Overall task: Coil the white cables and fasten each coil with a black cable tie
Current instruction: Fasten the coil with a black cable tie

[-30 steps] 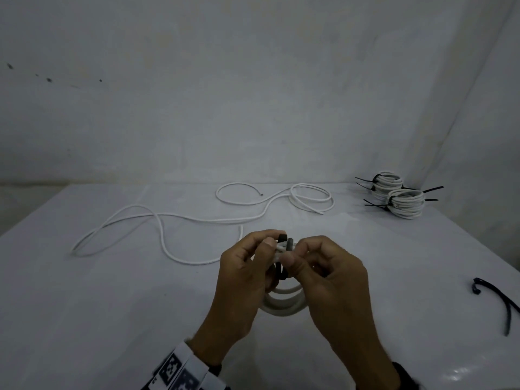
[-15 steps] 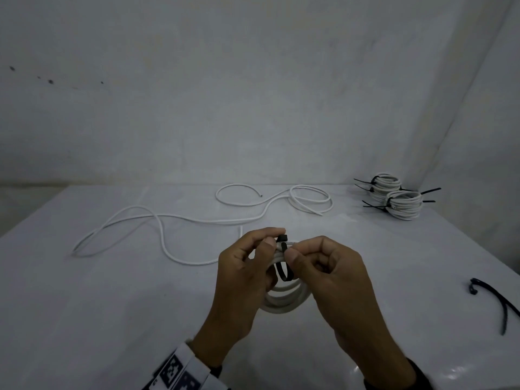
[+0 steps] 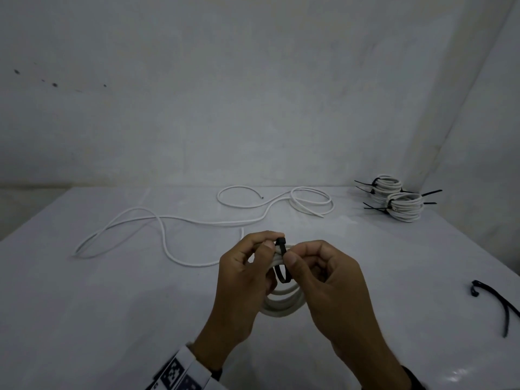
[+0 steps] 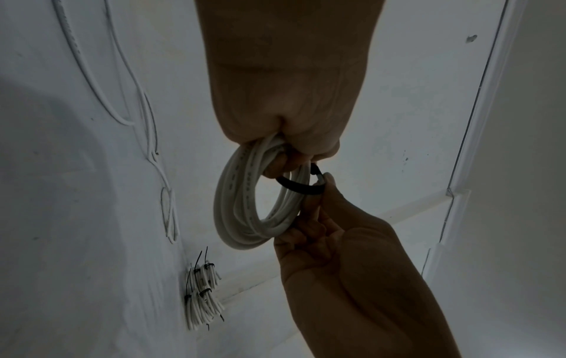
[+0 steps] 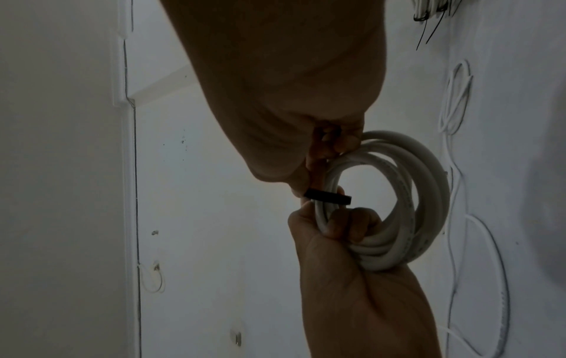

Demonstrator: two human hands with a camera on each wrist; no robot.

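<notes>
In the head view a white cable coil (image 3: 282, 306) hangs upright between both hands above the table (image 3: 112, 305). My left hand (image 3: 270, 243) grips the coil's top, fingers curled through it, thumb and forefinger at the head of the black cable tie (image 3: 281, 266). That tie loops loosely round the coil's strands. My right hand (image 3: 292, 253) pinches the tie just beside the head. The left wrist view shows the coil (image 4: 245, 206), the tie (image 4: 301, 187) and the right hand (image 4: 321, 191). The right wrist view shows the tie (image 5: 327, 197) across the coil (image 5: 413, 193), with the left hand (image 5: 337, 220) gripping below.
A long loose white cable (image 3: 168, 223) snakes across the far half of the table. Two tied coils (image 3: 396, 199) with black tie tails sit at the back right by the wall. Spare black ties (image 3: 503, 308) lie at the right edge.
The hands have stayed nearly in place. The black tie, earlier bunched at the fingertips, now shows as a loop round the coil's strands, and the right hand has shifted a little to the right.
</notes>
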